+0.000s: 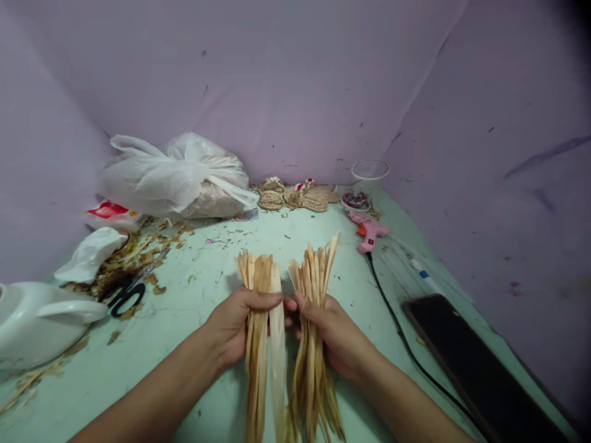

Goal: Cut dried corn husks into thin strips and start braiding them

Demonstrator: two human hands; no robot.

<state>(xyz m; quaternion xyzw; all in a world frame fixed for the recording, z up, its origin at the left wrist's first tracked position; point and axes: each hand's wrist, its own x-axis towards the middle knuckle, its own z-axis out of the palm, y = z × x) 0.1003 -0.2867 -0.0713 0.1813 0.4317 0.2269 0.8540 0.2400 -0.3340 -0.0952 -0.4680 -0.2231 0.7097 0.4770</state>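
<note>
Your left hand grips a flat bundle of dried plant strips and your right hand grips a fuller bundle, both over the middle of the bench, tops slightly apart. Print on the red-and-white packet by the far left corner is too small to read. The tied plastic bag and braided pieces line the far edge; scissors sit left, and the pink glue gun's black cord runs down your right, beside a black slab near the right edge.

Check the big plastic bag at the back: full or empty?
Not empty: the white plastic bag bulges, and pale contents show through.
</note>
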